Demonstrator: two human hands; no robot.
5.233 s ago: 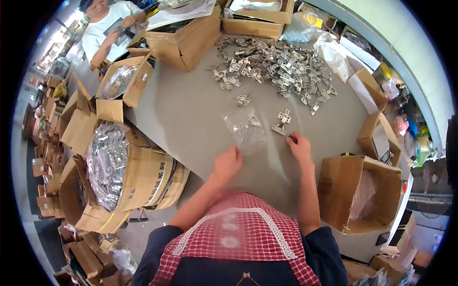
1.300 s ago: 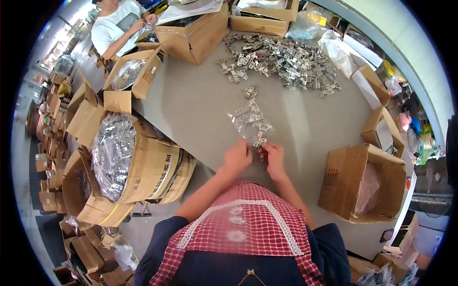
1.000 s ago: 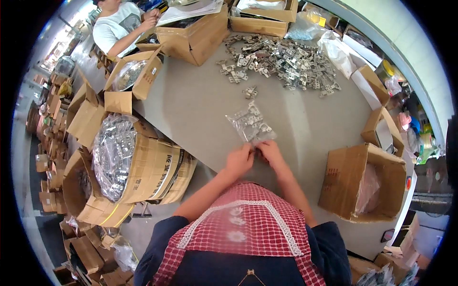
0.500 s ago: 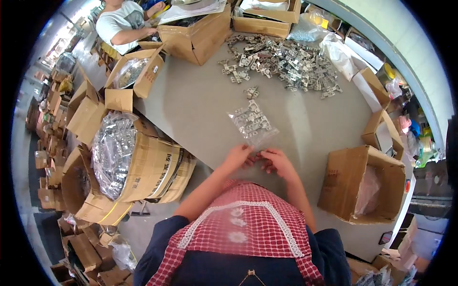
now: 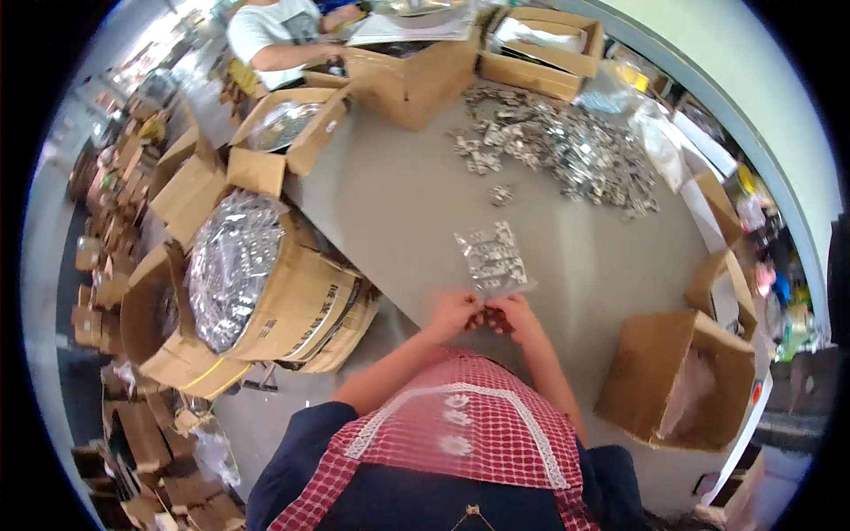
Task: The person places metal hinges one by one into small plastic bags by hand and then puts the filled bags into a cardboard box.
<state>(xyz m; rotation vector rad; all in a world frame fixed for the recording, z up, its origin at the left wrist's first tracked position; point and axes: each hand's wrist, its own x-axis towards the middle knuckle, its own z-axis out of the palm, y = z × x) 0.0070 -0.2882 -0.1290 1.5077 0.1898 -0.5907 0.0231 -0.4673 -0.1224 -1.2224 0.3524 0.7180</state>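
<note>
A clear plastic bag (image 5: 496, 258) holding several metal cabinet hinges lies flat on the grey table, straight ahead of me. At its near edge my left hand (image 5: 457, 315) and my right hand (image 5: 513, 316) have come together, fingertips almost touching. Both hands are closed in a pinch on the bag's near end; my fingers partly hide that end. Beyond the bag sits a small cluster of hinges (image 5: 501, 196). Farther back spreads a large heap of loose metal hinges (image 5: 575, 152).
Left of the table stands a carton with a big plastic bag of metal parts (image 5: 232, 270). An open cardboard box (image 5: 651, 372) rests at the right. More boxes (image 5: 531, 73) line the far edge. A co-worker (image 5: 276, 40) is at the far left.
My hands have closed toward each other at the bag's near edge; before, their fingers were apart. The view has shifted, so the scene sits lower and further right.
</note>
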